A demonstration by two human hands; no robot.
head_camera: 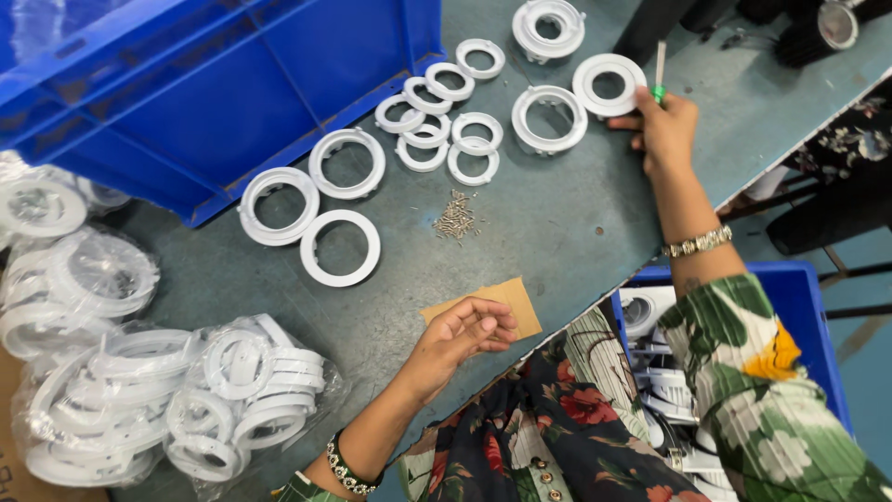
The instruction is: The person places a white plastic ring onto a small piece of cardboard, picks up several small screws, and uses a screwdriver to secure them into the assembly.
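My right hand [664, 130] grips a thin green-handled tool [659, 79] at the far side of the grey-green table, touching a large white plastic ring [609, 84]. My left hand [460, 333] rests palm up with curled fingers on a small brown cardboard piece [520, 302] near the table's front edge, holding nothing. A little pile of small screws [455, 218] lies between the hands. Several large white rings [341, 246] and smaller white rings [437, 121] are spread across the table's middle.
A big blue crate [214, 102] lies tilted at the back left. Clear plastic bags of white rings [139, 390] crowd the left side. A blue bin [804, 307] with white parts sits by my right knee. A black lamp fixture [827, 28] is at the top right.
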